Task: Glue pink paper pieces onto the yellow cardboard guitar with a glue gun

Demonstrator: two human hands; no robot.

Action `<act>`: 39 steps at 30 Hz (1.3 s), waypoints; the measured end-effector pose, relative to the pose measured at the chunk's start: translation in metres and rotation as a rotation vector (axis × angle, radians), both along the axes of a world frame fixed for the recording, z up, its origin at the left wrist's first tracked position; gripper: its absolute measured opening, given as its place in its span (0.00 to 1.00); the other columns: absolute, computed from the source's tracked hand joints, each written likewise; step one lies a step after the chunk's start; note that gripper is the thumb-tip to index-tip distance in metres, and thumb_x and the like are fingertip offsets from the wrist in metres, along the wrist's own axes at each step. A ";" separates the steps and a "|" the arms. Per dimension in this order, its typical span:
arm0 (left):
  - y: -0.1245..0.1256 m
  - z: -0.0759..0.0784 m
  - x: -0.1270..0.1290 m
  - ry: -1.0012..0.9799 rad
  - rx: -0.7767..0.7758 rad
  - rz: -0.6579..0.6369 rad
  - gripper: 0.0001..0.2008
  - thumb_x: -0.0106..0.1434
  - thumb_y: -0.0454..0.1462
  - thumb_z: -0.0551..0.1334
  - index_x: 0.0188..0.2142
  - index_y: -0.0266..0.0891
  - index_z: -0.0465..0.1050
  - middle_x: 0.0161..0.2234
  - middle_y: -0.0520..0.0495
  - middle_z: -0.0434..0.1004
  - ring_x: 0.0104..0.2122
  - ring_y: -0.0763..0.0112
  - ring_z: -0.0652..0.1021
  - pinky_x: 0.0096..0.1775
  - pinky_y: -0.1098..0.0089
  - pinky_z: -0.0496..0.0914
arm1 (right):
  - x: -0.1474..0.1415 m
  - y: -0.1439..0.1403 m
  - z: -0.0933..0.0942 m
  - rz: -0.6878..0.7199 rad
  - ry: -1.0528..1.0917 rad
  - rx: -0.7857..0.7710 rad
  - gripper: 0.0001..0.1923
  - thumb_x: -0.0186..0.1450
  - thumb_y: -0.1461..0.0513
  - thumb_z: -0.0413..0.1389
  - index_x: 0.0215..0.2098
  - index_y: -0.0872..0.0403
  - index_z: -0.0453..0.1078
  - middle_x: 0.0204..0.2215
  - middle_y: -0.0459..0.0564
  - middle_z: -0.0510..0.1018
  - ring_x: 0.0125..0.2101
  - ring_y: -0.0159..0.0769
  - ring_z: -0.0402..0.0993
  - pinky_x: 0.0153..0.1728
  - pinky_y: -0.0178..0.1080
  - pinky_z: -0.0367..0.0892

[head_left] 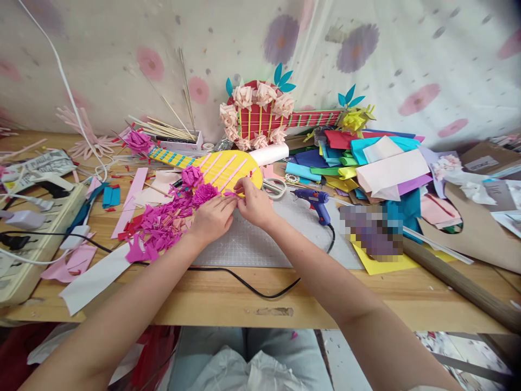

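My left hand [215, 218] and my right hand [254, 203] meet at the lower edge of a yellow paper guitar [240, 164]. A small magenta paper piece [230, 194] shows between their fingertips, and both hands are closed on it. Just left of my left hand, a frilly magenta paper flower [204, 194] rests against the guitar's edge, with a magenta paper rose [191, 176] above it. Pink strips run across the guitar's body. Another magenta rose [139, 141] sits at the end of its neck. My fingers hide part of the piece.
A blue glue gun [315, 201] lies on the grey cutting mat [260, 244], near scissors [274, 188]. Magenta scraps [158, 225] pile up at left, beside a power strip [52, 239]. Behind stands a red flower-trimmed guitar [260, 117]. Coloured paper [391, 165] is heaped at right; a black cable [252, 290] crosses the front.
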State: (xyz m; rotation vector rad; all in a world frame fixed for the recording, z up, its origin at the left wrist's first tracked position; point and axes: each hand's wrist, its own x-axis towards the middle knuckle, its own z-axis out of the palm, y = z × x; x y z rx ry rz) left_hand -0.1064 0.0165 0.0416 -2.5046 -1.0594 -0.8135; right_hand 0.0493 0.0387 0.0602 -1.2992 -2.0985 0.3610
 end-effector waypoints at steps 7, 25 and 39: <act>0.002 -0.002 0.000 -0.035 -0.041 -0.025 0.19 0.57 0.29 0.53 0.47 0.33 0.73 0.45 0.39 0.78 0.47 0.63 0.77 0.52 0.61 0.70 | -0.002 0.000 -0.003 0.018 -0.034 0.019 0.14 0.54 0.69 0.42 0.39 0.53 0.55 0.40 0.55 0.71 0.39 0.41 0.70 0.35 0.41 0.64; 0.003 0.001 -0.001 -0.009 -0.079 -0.020 0.17 0.59 0.30 0.52 0.45 0.35 0.74 0.43 0.40 0.78 0.46 0.62 0.77 0.51 0.60 0.70 | -0.002 0.004 0.004 0.115 -0.225 0.124 0.13 0.56 0.71 0.41 0.38 0.54 0.55 0.38 0.56 0.69 0.33 0.41 0.66 0.33 0.40 0.62; 0.000 0.007 -0.007 -0.061 -0.101 0.016 0.20 0.57 0.30 0.53 0.48 0.39 0.73 0.44 0.42 0.78 0.45 0.61 0.77 0.51 0.58 0.69 | 0.053 0.000 0.000 -0.167 0.131 0.062 0.12 0.51 0.69 0.46 0.33 0.51 0.55 0.32 0.50 0.70 0.31 0.36 0.66 0.32 0.38 0.61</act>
